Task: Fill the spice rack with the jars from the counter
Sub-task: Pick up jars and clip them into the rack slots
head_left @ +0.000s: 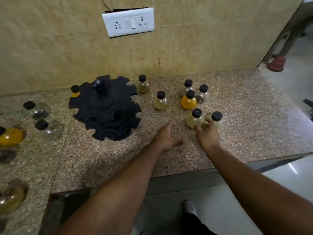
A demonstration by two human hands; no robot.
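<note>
A black round spice rack (105, 107) with empty slots stands on the granite counter (245, 116). Right of it are several small round jars with black caps, one of them filled with orange powder (188, 102). Two pale jars stand nearest me: one (194, 119) and, to its right, another (217, 119). My right hand (207, 134) reaches up to these two, its spread fingertips touching their lower sides without closing round either. My left hand (166, 137) hovers low over the counter just left of them, fingers relaxed, holding nothing.
More jars lie or stand left of the rack: two clear ones (40, 111) (49, 128), an orange one (10, 136), and one behind the rack (75, 91). The tiled wall with a socket plate (128, 22) backs the counter. The counter's front edge runs below my forearms.
</note>
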